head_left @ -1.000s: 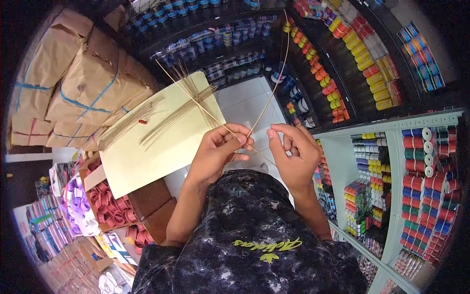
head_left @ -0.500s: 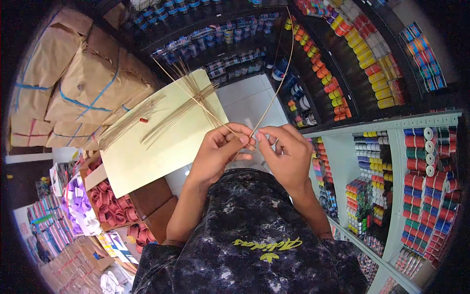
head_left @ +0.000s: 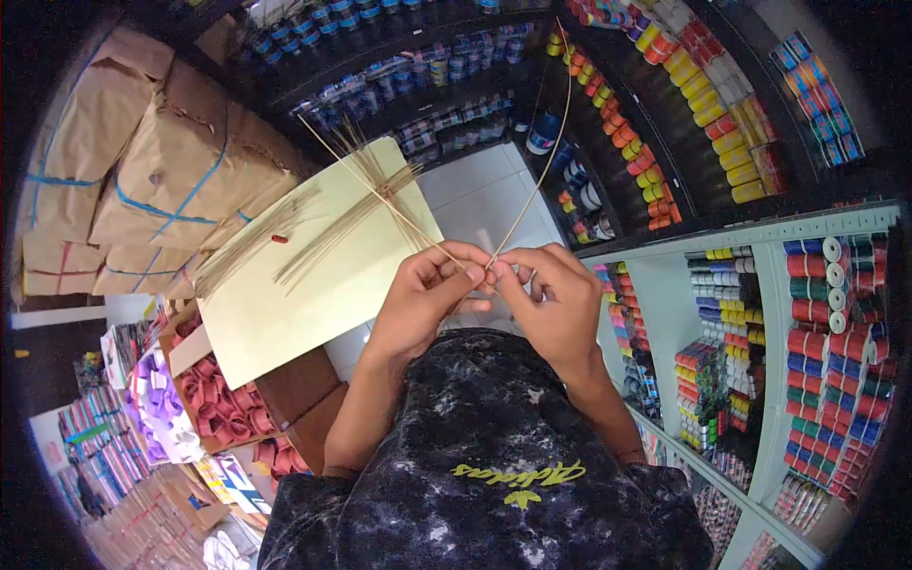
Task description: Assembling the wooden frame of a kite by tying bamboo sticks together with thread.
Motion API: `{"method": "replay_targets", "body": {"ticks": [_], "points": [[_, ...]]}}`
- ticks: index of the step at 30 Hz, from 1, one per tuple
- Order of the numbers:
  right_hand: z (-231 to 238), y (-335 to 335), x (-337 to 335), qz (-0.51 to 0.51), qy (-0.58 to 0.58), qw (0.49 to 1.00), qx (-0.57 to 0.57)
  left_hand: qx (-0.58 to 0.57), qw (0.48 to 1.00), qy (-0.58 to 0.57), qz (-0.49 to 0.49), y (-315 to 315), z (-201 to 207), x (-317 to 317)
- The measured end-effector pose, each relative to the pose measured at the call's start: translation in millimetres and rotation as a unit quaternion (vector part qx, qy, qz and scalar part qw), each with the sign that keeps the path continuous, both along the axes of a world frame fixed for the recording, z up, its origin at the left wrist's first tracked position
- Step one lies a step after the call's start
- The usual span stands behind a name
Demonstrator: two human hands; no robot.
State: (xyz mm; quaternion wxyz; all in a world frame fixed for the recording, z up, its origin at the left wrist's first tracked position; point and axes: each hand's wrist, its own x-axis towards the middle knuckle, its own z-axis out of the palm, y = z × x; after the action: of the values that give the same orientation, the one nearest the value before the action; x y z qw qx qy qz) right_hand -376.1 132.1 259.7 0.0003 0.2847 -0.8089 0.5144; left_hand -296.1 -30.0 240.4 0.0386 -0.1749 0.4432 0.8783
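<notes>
Both my hands meet in front of my chest, fingertips nearly touching. My left hand point(head_left: 425, 296) pinches a thin brown stick point(head_left: 332, 149), which runs up and to the left over the board. Between the thumb and fingers of my right hand point(head_left: 553, 299), another thin length point(head_left: 542, 179) rises in a long curve toward the shelves. The two lengths cross at my fingertips; whether they are one bent piece is hidden there. Beyond my left hand, a cream board point(head_left: 313, 323) carries loose bundles of similar thin sticks point(head_left: 332, 237) and a small red object point(head_left: 279, 238).
Brown paper parcels point(head_left: 161, 161) tied with blue cord are stacked at left. Below them stands a cardboard box of reddish rolled strips point(head_left: 223, 404), beside purple ribbons point(head_left: 152, 389). Dark shelves of spools point(head_left: 622, 133) curve behind; a pale shelf unit point(head_left: 760, 380) with coloured reels lies right.
My fingertips have closed slightly nearer each other at the crossing, and my right hand has shifted a little to the left. Both hands keep hold of the thin sticks.
</notes>
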Motion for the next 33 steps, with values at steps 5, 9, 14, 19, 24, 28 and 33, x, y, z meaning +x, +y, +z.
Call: {"method": "replay_targets", "body": {"ticks": [5,9,14,19,24,28,33], "points": [[-0.1,3.6,-1.7,0.002,-0.009,1.000,0.014,0.000,1.000,-0.001,-0.002,2.6,0.9,-2.3],[-1.1,6.9,-4.9,-0.004,0.007,1.000,0.005,-0.009,1.000,-0.007,0.000,4.1,-3.5,-3.2],[6.9,27.0,-12.9,-0.035,-0.015,0.999,0.027,-0.077,0.996,-0.026,0.044,-1.9,-15.5,-4.6],[-17.9,63.0,-33.6,-0.043,-0.153,0.987,-0.019,-0.194,0.971,-0.039,0.132,-24.4,-32.5,0.6],[-44.8,77.8,-43.8,0.019,-0.247,0.965,-0.088,-0.275,0.953,-0.085,0.098,-53.8,-48.8,5.0],[-65.2,73.4,-41.6,0.040,-0.259,0.958,-0.117,-0.324,0.931,-0.132,0.103,-49.8,-62.5,9.1],[-81.1,63.4,-35.9,0.073,-0.297,0.943,-0.129,-0.288,0.944,-0.150,0.054,-49.6,-94.5,31.5]]}}
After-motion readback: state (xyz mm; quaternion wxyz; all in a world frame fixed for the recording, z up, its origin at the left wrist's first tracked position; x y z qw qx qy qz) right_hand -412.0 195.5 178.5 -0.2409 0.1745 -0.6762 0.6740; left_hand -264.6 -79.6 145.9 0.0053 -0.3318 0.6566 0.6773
